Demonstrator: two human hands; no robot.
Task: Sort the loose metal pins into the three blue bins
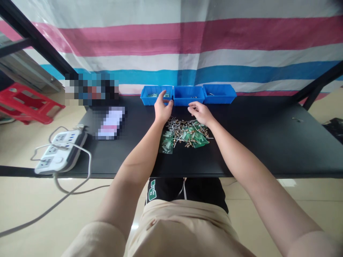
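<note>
Three blue bins stand side by side at the back of the black table. My left hand (163,108) is at the front of the left bin (150,101), thumb and fingers apart, with nothing visible in it. Small pale green pieces lie in that bin. My right hand (200,112) is just in front of the middle bin (188,101), fingers curled together; whatever they hold is too small to tell. A few small bits lie in the middle bin and the right bin (219,95). Below my hands is a pile of metal pins (175,128) with green plastic bags (197,137).
A white power strip (60,151) with grey cables sits at the table's left end, near a phone (111,123). A small item (297,119) lies far right. Black frame posts rise at both sides; a red stool (29,103) stands beyond on the left. Striped sheeting hangs behind.
</note>
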